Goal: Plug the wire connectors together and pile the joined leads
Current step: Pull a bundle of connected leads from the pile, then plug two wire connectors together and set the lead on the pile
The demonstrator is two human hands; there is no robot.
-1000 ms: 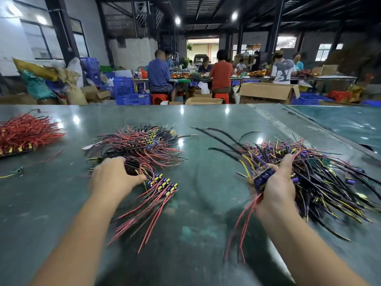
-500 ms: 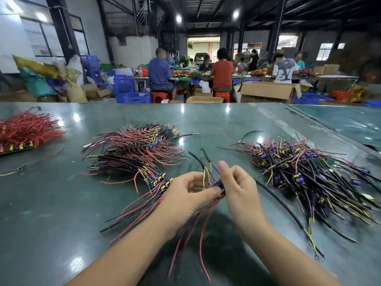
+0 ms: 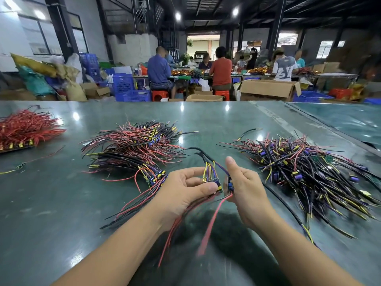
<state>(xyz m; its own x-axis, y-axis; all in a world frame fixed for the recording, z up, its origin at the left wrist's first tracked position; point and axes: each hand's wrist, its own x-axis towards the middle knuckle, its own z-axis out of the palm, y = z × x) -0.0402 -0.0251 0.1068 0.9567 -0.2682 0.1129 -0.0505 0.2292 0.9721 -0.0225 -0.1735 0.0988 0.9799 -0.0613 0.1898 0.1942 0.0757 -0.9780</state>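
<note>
Red lead (image 3: 208, 228) below the right hand (image 3: 246, 190) smeared by motion blur; connector (image 3: 230, 185) there mostly hidden behind the palm. Red wire heap (image 3: 24, 129) cut off by the left edge. Mating of the two held connectors too small to tell.

Left hand (image 3: 186, 189), right hand (image 3: 246, 187) bare; forearms unsleeved, apparently no rings, watch.
</note>
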